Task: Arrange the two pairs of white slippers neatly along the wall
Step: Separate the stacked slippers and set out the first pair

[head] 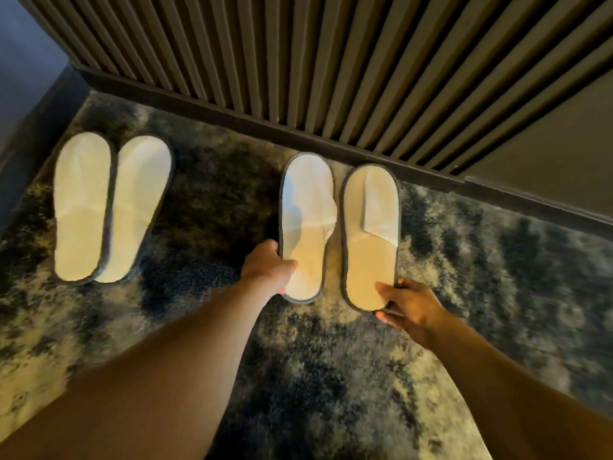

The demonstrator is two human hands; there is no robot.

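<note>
Two pairs of white slippers with grey trim lie on a mottled carpet, toes toward the wall. The left pair [109, 207] lies untouched, its two slippers overlapping at the heels. In the right pair, my left hand [268, 267] grips the heel edge of the left slipper [306, 220], thumb on the insole. My right hand [409, 305] pinches the heel of the right slipper [370, 234]. These two slippers lie side by side, nearly touching, with toes close to the skirting board.
A ribbed dark wood wall panel [298, 61] with a dark skirting board [265, 127] runs diagonally across the top. A dark wall [20, 94] closes the left side. Mottled grey and cream carpet [331, 376] covers the floor.
</note>
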